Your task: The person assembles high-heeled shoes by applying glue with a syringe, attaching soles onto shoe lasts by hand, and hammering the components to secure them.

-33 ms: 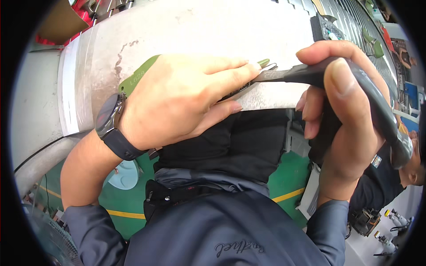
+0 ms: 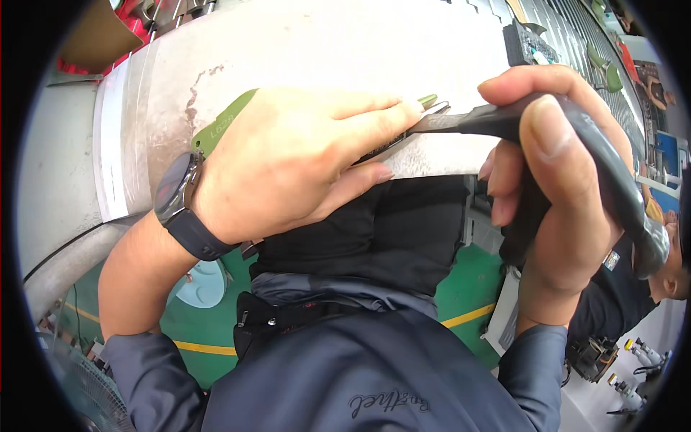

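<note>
Green piece marking: small pale letters and digits near the left end of the flat green piece (image 2: 229,124), beside a small hole; not copied.
Shirt marking: dark cursive script low on the front of the dark shirt (image 2: 331,360).
Bag marking: tiny red marks on the black bag (image 2: 263,317), too small to read.
Co-worker marking: small pale tag on the black clothing of a co-worker (image 2: 619,306), at right; unreadable.
Green piece position: runs under the left hand (image 2: 302,155); marked end sticks out above the wrist, pointed green tip shows past the fingertips.
Left grip: hand laid over piece, fingers together, thumb apart below; hidden underside, cannot tell if closed on it.
Right grip: right hand (image 2: 561,162) wrapped round the black handles of pliers (image 2: 440,124), handles spread.
Pliers position: metal head points left, reaching the left fingertips near the green tip; bite on the piece cannot be told.
Wrist: dark watch (image 2: 176,186) on left.
Surface: pale worktop (image 2: 302,43), stained at left.
Below: light-blue stool (image 2: 203,286), green floor (image 2: 471,277), yellow line (image 2: 205,348).
</note>
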Tool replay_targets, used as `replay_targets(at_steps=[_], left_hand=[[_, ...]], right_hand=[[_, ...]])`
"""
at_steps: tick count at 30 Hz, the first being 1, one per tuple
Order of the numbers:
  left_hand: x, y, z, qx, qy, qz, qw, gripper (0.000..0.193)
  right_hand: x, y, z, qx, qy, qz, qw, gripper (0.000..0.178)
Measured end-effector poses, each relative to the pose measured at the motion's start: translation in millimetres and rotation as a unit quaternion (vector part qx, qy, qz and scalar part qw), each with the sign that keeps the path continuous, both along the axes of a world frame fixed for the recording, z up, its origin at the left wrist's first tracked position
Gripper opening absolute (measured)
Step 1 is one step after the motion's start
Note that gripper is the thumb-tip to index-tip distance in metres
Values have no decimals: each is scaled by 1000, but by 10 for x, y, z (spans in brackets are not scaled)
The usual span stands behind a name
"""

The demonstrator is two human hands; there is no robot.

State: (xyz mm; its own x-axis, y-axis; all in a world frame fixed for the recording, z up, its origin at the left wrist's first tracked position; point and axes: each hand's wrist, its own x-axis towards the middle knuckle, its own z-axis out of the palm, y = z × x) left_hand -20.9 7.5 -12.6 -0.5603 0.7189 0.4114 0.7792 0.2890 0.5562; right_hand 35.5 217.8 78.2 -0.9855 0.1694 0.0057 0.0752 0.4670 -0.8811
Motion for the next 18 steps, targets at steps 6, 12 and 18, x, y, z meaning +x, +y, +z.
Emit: replay_targets(at_steps=[6,12,18], left_hand=[[9,6,-25,21,10,1,1000,45],[-14,5,-17,2,11,-1,1000,42],[36,-58,-30,-15,5,44,999,43]], right_hand=[[32,-86,4,21,-18,20,999,42],[17,-207,87,82,-24,17,996,40],[-6,-283,97,104,-15,27,994,37]])
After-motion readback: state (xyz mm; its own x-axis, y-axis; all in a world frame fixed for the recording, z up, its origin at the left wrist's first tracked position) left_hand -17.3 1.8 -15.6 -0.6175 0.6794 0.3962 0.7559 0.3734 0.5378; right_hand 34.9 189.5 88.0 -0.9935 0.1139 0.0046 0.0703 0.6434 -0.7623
